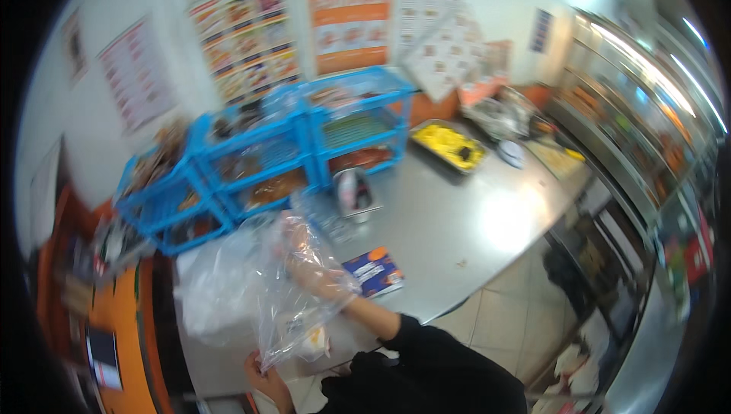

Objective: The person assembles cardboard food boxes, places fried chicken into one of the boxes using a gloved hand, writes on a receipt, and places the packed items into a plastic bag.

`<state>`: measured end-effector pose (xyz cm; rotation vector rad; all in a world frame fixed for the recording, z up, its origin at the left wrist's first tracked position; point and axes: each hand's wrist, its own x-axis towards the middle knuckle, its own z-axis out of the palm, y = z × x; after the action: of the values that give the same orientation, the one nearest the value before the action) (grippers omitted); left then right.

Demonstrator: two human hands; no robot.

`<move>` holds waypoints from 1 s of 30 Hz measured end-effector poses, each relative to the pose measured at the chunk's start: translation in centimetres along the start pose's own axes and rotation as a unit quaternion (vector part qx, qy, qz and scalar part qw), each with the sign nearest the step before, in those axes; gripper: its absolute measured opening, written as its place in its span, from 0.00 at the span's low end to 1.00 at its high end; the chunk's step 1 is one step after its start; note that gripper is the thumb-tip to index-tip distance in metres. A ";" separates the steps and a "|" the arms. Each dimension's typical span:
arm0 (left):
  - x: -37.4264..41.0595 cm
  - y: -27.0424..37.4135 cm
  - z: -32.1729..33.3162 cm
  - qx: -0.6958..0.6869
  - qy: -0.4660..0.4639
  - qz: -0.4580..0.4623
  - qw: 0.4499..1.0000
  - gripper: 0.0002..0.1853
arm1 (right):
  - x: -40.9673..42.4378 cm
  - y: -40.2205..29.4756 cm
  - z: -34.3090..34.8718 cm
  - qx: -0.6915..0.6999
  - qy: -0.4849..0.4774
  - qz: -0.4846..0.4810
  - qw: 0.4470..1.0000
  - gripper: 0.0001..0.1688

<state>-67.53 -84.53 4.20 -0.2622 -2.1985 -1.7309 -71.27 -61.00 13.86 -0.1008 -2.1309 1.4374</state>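
Note:
A clear plastic bag (274, 311) hangs over the near left part of the steel table (434, 225). My left hand (265, 377) pinches its lower rim at the table's front edge. My right hand (300, 245) is inside the bag, with the film around the hand and forearm; blur and glare hide what its fingers do. A white and yellow item (317, 341) shows by the bag's lower part; whether it is inside or behind is unclear. Left of the bag lies a heap of white plastic bags (220, 288). A purple and orange printed packet (375, 271) lies beside my right forearm.
Blue plastic rack shelves (305, 146) with packed goods line the wall. A metal container (357, 194) stands before them. Farther right are a tray of yellow food (448, 146) and a cutting board (551, 157). A lit glass display case (634, 111) stands at the right.

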 end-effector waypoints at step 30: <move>2.7 8.9 2.7 0.177 -0.226 0.021 0.958 0.22 | -10.1 9.1 -5.9 -0.137 -0.231 -0.240 0.933 0.42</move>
<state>-67.40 -79.90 12.73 -0.6615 -2.7477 -1.3119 -62.10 -55.92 3.38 0.6733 -2.4837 0.9285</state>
